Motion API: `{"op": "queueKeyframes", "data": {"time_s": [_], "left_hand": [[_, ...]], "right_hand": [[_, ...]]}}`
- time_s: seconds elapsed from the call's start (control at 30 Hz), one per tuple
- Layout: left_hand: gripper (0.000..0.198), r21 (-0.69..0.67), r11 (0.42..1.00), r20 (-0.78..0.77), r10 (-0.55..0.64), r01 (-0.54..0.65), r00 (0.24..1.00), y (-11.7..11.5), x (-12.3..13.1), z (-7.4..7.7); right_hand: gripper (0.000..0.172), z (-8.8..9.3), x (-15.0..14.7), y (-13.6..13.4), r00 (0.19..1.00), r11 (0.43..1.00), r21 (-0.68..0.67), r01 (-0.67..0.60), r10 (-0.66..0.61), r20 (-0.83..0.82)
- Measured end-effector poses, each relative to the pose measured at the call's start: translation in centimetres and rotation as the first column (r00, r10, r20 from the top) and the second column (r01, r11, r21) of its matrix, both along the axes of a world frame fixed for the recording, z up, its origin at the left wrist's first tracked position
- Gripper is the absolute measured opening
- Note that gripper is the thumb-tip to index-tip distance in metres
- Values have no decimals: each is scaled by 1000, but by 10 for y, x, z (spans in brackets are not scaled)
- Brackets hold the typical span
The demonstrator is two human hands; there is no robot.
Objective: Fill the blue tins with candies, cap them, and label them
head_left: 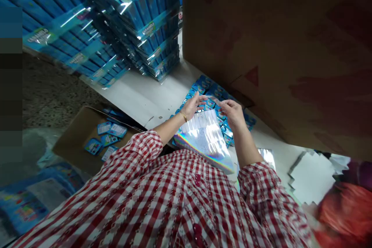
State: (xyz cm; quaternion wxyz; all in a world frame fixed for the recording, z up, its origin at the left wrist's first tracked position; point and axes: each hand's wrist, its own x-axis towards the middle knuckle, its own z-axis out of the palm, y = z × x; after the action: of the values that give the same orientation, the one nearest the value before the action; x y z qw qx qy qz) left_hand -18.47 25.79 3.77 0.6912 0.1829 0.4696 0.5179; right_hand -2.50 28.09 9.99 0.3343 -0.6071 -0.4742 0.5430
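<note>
My right hand (233, 114) pinches one end of a thin clear strip (214, 99), perhaps tape or film. The strip arcs across to my left hand (194, 106), whose fingers are stretched out and slightly apart near its other end; whether they touch it I cannot tell. Below both hands lies a shiny, rainbow-reflecting silver sheet or flat pack (205, 133) with a row of pale tabs along its far edge. Rows of small blue packs (228, 130) lie behind and beside it, partly hidden by my hands.
Tall stacks of film-wrapped blue boxes (151, 27) stand at the back left of the white table (130, 93). A large brown carton (261, 46) walls off the right. At the lower left, an open carton (72, 139) holds several blue packs. White zigzag-edged cards (314, 176) lie right.
</note>
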Motion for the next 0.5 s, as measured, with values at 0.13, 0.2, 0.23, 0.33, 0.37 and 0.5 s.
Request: {"op": "queueKeyframes", "data": {"time_s": [0.13, 0.2, 0.23, 0.33, 0.37, 0.5], "left_hand": [[40, -71, 995, -4, 70, -70, 998, 21, -17, 5], [38, -90, 992, -5, 91, -91, 996, 36, -21, 0], [36, -96, 991, 2, 94, -93, 996, 43, -22, -4], [30, -145, 983, -1, 118, -117, 993, 63, -26, -17], [29, -171, 977, -5, 130, -129, 992, 69, -27, -21], [33, -248, 966, 38, 90, -77, 995, 84, -34, -28]], "right_hand": [[25, -20, -16, 21, 994, 993, -113, -21, 9, -105], [26, -29, -20, 30, 990, 990, -134, -33, 14, -142], [26, -33, -21, 34, 987, 989, -144, -33, 10, -159], [27, -45, -25, 47, 981, 983, -181, -32, -4, -192], [28, -48, -27, 50, 979, 981, -189, -36, -4, -204], [27, -55, -31, 64, 970, 984, -165, -74, 32, -241]]}}
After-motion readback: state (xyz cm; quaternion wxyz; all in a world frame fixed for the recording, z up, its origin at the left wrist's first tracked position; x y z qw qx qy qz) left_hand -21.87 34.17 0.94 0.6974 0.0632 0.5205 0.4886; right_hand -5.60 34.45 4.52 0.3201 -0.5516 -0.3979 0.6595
